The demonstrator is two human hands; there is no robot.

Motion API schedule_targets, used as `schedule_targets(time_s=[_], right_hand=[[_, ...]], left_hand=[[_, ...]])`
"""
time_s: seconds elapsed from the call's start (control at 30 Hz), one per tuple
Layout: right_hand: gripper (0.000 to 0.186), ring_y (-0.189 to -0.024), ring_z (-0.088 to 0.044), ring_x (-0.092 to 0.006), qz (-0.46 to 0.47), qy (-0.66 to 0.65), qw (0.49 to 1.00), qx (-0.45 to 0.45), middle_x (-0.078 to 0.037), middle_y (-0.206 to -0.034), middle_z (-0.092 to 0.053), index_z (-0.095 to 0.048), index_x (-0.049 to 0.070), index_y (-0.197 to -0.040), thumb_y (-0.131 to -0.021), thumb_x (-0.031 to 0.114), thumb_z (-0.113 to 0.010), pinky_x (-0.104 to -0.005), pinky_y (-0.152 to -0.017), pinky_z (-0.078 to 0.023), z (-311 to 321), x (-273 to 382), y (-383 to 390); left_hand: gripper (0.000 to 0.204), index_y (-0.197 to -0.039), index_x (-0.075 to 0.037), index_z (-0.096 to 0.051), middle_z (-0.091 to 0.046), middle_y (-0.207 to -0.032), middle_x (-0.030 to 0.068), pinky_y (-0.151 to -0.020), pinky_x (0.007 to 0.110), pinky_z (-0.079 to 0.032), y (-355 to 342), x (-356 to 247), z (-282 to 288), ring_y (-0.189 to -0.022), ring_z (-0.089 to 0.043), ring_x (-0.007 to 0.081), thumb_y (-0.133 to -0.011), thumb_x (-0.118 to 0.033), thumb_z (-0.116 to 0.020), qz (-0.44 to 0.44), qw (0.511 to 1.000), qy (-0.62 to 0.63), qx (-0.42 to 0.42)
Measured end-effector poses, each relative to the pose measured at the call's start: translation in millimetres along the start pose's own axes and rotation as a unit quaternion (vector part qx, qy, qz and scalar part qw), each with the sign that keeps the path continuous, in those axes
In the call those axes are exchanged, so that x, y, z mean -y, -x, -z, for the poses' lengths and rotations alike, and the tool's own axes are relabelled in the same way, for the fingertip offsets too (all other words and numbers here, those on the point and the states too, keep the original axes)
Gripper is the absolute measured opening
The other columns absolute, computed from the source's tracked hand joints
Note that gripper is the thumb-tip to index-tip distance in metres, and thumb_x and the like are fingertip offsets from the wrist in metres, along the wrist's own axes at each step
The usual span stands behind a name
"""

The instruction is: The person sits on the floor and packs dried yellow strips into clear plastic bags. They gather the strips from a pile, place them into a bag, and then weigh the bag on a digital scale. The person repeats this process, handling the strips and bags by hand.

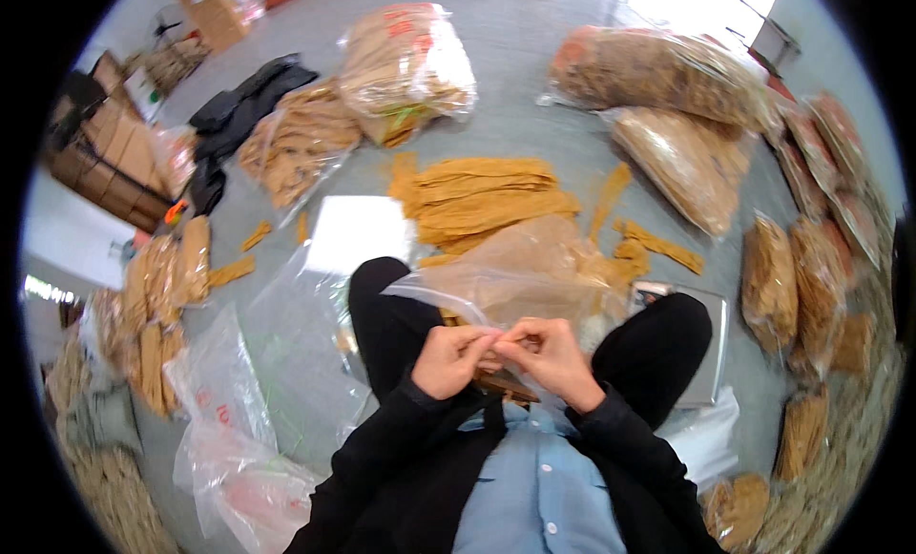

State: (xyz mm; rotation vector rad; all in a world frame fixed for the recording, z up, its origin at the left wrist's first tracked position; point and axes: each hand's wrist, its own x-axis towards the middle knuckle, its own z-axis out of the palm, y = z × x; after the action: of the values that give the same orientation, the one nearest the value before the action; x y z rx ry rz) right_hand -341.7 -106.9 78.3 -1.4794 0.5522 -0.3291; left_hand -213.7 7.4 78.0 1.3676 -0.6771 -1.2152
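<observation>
My left hand (pixel 456 361) and my right hand (pixel 546 358) meet at the middle in front of my body, fingertips pinched on the top edge of a clear plastic bag (pixel 527 266). The bag spreads forward over my lap and between my black-trousered knees, with yellowish-tan pieces showing through it. Just beyond it a pile of long yellow dried strips (pixel 489 184) lies on the floor, with a few loose strips (pixel 658 244) at its right. A silver flat metal object (pixel 698 389), perhaps a tray or scale, is partly hidden by my right knee.
Bulging bags (pixel 656 72) lie at back right, others (pixel 792 287) along the right. More bags (pixel 405 58) and dark cloth (pixel 250 94) are at back left. A white flat sheet (pixel 353 229) sits near my left knee. Empty plastic bags (pixel 234 430) and cardboard boxes (pixel 114 163) are left.
</observation>
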Motion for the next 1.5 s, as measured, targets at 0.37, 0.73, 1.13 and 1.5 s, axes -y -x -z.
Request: schedule_targets(time_s=[0.37, 0.73, 1.13, 1.5], right_hand=[[0.010, -0.060, -0.045, -0.0016, 0.056, -0.080, 0.993, -0.066, 0.002, -0.068, -0.054, -0.058, -0.001, -0.075, -0.082, 0.004, -0.063, -0.0175, -0.052, -0.036, -10, 4, 5], [0.010, -0.052, -0.046, -0.0083, 0.305, 0.209, 0.888, -0.273, -0.004, -0.062, -0.048, -0.056, 0.000, -0.070, -0.073, -0.003, -0.065, -0.0204, -0.048, -0.035, 7, 72, 11], [0.010, -0.053, -0.052, -0.0171, 0.338, 0.418, 0.773, -0.336, -0.007, -0.065, -0.053, -0.055, 0.005, -0.074, -0.073, 0.002, -0.064, -0.0284, -0.047, -0.041, 51, 74, 7], [0.009, -0.066, -0.056, -0.0256, 0.263, 0.477, 0.716, -0.436, -0.009, -0.072, -0.055, -0.056, 0.003, -0.079, -0.072, -0.001, -0.061, -0.0346, -0.060, -0.045, 77, 87, 8]], left_hand=[[0.019, -0.100, 0.011, -0.058, -0.065, -0.083, 0.0128, -0.069, 0.026, -0.054, -5, -4, 0, -0.076, -0.065, 0.0165, -0.090, -0.001, -0.047, -0.080, 0.997, 0.007, 0.007], [0.015, -0.082, 0.004, -0.062, -0.065, -0.071, 0.0123, -0.057, 0.025, -0.054, -25, 28, 24, -0.062, -0.065, 0.0177, -0.085, -0.009, -0.055, -0.005, 0.990, 0.116, -0.085], [0.011, -0.091, -0.004, -0.055, -0.059, -0.084, 0.0047, -0.059, 0.029, -0.050, -42, 8, 28, -0.074, -0.059, 0.0153, -0.080, -0.001, -0.055, -0.041, 0.970, 0.180, -0.156], [0.012, -0.098, -0.003, -0.052, -0.058, -0.087, 0.0067, -0.079, 0.034, -0.048, -45, -46, 83, -0.085, -0.057, 0.0195, -0.091, -0.012, -0.049, -0.107, 0.894, 0.423, -0.105]])
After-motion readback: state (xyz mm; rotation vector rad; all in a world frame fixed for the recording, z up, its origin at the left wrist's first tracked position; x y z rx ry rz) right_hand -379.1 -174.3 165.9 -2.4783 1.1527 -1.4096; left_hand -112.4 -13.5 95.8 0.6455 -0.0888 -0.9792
